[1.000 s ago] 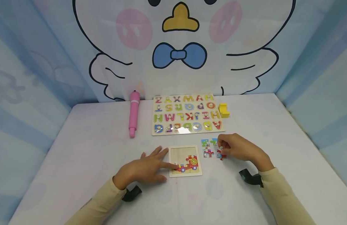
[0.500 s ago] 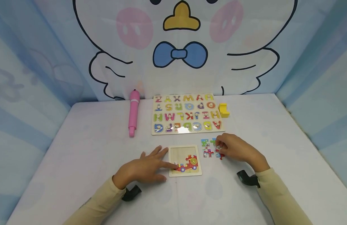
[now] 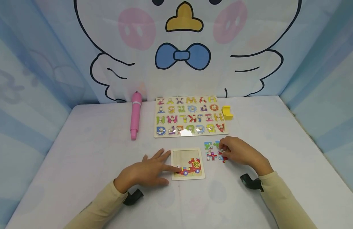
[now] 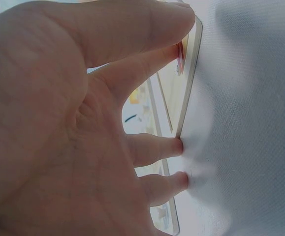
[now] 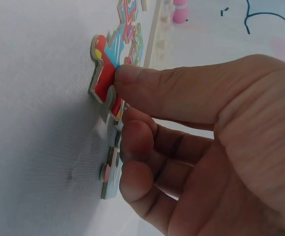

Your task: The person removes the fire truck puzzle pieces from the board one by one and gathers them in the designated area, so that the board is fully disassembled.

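My left hand [image 3: 149, 171] lies palm down with fingers spread, its index fingertip on the red vehicle pieces inside a small square wooden puzzle tray [image 3: 182, 156]. In the left wrist view, two fingertips [image 4: 174, 146] of that hand reach down to the white cloth at the tray's edge. To the tray's right, my right hand [image 3: 245, 154] pinches a red and blue jigsaw piece [image 5: 105, 78], thumb on its printed face, other fingers curled. Beside it lie more loose pieces, among them a green and blue one [image 3: 208, 145] and a red and white one [image 3: 211, 156].
A wooden alphabet board [image 3: 190, 116] with knobbed letters lies behind the tray. A yellow block [image 3: 227, 113] stands at its right end, and a pink pen-shaped toy [image 3: 135, 116] lies to its left. Behind the table hangs a printed curtain [image 3: 182, 79].
My right hand has shifted slightly left over the loose pieces, its fingertips staying at the red and blue piece. The left hand has kept its place on the tray.
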The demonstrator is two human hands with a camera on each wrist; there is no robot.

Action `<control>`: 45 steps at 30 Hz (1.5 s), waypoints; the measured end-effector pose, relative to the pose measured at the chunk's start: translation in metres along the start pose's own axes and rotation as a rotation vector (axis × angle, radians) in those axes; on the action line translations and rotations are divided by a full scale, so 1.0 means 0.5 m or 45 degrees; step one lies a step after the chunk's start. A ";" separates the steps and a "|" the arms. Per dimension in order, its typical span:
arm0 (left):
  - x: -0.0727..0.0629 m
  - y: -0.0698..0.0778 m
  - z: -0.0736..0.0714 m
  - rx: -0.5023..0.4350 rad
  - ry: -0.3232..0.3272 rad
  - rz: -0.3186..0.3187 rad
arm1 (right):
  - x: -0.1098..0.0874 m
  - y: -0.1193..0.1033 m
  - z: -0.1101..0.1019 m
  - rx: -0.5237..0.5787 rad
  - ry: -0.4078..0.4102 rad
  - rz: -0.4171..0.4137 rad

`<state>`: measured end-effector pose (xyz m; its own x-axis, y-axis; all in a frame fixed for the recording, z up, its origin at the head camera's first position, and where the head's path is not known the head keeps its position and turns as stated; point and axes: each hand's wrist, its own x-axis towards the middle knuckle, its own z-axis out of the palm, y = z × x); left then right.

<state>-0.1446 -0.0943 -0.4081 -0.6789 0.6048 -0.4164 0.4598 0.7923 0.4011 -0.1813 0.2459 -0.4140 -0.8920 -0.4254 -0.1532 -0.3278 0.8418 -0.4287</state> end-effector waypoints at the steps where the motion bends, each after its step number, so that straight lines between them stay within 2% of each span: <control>1: 0.000 0.000 0.000 -0.001 0.000 0.001 | 0.000 -0.001 0.000 -0.010 -0.001 0.007; 16: -0.002 0.000 -0.001 -0.006 -0.005 0.002 | 0.002 -0.008 0.004 -0.060 -0.020 0.076; 42: -0.002 -0.001 -0.001 0.015 -0.002 0.020 | 0.001 -0.016 0.006 -0.080 -0.036 0.104; 45: -0.002 -0.002 0.000 0.014 -0.002 0.017 | 0.001 -0.023 0.008 -0.113 -0.011 0.084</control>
<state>-0.1444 -0.0954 -0.4081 -0.6715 0.6156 -0.4125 0.4752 0.7849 0.3976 -0.1766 0.2349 -0.4126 -0.9099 -0.3707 -0.1862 -0.2953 0.8940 -0.3370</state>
